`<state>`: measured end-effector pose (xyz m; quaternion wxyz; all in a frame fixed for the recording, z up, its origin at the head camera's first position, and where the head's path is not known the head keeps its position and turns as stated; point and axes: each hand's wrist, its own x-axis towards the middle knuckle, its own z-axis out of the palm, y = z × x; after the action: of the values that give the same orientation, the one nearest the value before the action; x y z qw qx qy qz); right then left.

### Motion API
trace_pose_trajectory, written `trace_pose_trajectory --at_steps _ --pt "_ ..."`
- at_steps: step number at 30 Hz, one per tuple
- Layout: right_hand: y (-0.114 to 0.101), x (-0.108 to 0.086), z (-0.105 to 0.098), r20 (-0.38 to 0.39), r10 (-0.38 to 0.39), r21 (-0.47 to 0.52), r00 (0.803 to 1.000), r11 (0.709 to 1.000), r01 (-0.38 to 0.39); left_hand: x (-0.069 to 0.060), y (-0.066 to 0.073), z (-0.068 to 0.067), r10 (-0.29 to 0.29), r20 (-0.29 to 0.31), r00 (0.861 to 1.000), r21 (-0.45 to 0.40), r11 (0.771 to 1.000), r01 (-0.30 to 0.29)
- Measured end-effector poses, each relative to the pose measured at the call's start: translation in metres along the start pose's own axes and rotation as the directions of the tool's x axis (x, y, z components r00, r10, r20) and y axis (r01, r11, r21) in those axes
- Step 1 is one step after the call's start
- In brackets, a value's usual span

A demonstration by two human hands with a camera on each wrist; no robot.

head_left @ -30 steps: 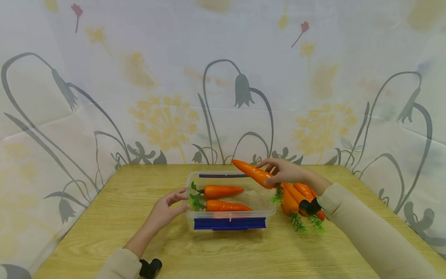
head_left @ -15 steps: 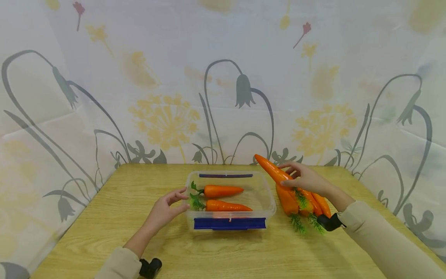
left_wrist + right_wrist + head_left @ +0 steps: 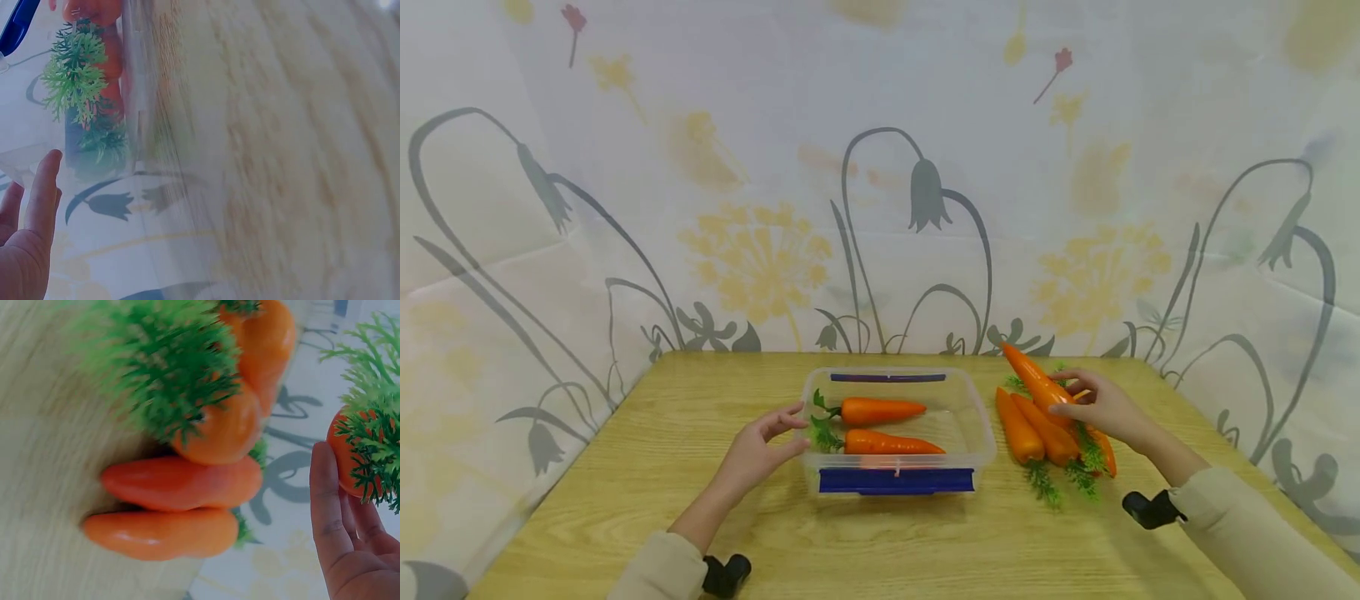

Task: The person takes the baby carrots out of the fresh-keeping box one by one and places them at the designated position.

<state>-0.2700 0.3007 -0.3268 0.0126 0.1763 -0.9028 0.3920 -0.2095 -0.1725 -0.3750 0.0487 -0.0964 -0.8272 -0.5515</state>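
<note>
My right hand [image 3: 1105, 410] pinches an orange carrot [image 3: 1033, 379] with a green leafy top, tip pointing up and left, above a pile of similar carrots [image 3: 1021, 429]. The right wrist view shows the held carrot's leafy end [image 3: 375, 450] beside the fingers. Two carrots [image 3: 883, 410] lie inside a clear plastic box [image 3: 985, 454] with blue latches, their tops toward the left. At the box's left end rests my left hand [image 3: 758, 454], fingers fairly straight at the rim. In the left wrist view, one finger [image 3: 42, 194] extends beside the clear wall.
A wooden table [image 3: 715, 517] carries everything. Behind it hangs a pale cloth [image 3: 880, 275] printed with flowers. Black wrist cameras [image 3: 726, 575] sit at both cuffs. The piled carrots lie close against each other, right of the box.
My right hand has moved right with the carrot, from above the box's right side to above the pile. The left hand and the two carrots in the box have stayed put.
</note>
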Motion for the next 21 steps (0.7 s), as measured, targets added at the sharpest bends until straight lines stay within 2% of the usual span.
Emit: trace_pose_trajectory --at_steps 13,21 --pt "0.038 -0.017 -0.011 -0.035 0.044 -0.037 0.998 0.998 -0.046 0.001 -0.001 0.001 -0.006 0.002 1.000 -0.016 1.000 0.006" --pt "0.057 -0.021 -0.013 -0.060 0.080 -0.018 0.995 0.997 -0.081 0.000 -0.001 0.001 -0.008 -0.004 1.000 -0.012 1.000 0.008"
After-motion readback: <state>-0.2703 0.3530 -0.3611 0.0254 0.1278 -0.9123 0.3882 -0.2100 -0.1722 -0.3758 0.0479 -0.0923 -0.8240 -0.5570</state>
